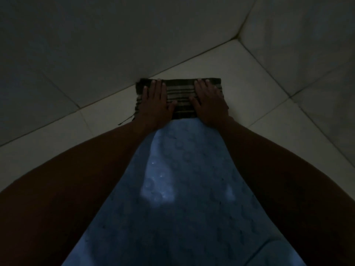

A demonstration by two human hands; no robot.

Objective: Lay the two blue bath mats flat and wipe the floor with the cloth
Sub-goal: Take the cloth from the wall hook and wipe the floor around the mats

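The scene is dim. A dark striped cloth (180, 96) lies spread on the white tiled floor (259, 93), its far edge close to the wall. My left hand (155, 101) presses flat on the cloth's left part, fingers extended and apart. On the cloth's right part my right hand (208, 102) rests the same way. One blue bath mat (182, 189) with a faint embossed pattern lies flat between my forearms. It runs from the cloth's near edge down to the bottom of the view. A second mat is not in view.
A tiled wall (96, 45) rises just beyond the cloth and meets a second wall (307, 35) in a corner at the upper right. Bare floor tiles show left and right of the mat. A loose thread (125, 120) trails from the cloth's left corner.
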